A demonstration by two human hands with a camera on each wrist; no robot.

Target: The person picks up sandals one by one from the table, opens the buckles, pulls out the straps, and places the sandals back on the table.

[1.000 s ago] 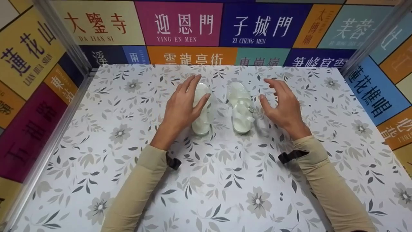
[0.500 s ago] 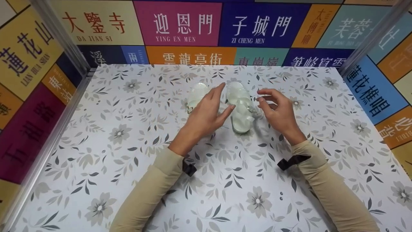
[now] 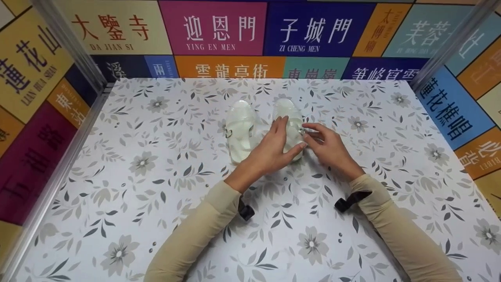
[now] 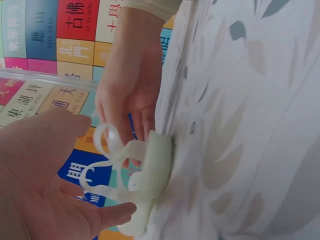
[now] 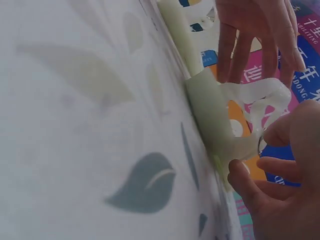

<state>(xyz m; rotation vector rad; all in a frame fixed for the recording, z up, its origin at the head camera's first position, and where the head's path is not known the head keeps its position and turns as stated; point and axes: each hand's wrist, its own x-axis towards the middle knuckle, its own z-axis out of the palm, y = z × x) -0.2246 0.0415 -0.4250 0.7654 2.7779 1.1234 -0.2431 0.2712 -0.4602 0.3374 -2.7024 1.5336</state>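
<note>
Two pale, pearly sandals lie side by side on the table, toes toward the back wall. My left hand [image 3: 272,150] is over the right-hand sandal [image 3: 285,106], its fingers fairly straight along the inner side and the thumb reaching across the heel end. The left-hand sandal [image 3: 239,121] lies beside it, partly behind that hand. At the outer side of the right-hand sandal, my right hand [image 3: 328,147] has thumb and forefinger apart around the small metal buckle [image 5: 260,143]. Looped straps [image 4: 102,175] stand up from the sole in the left wrist view. Contact with the buckle is hard to judge.
A white tabletop [image 3: 188,235] with a grey leaf and flower print lies under both arms. Colourful panels with Chinese lettering [image 3: 213,29] rise behind it and at both sides. Metal corner posts [image 3: 84,51] stand at the back corners. Each wrist wears a small black camera [image 3: 246,212].
My left hand has moved right, from the left-hand sandal to the right-hand one. My right hand has come down and inward to that sandal's buckle. Both sandals stay in place.
</note>
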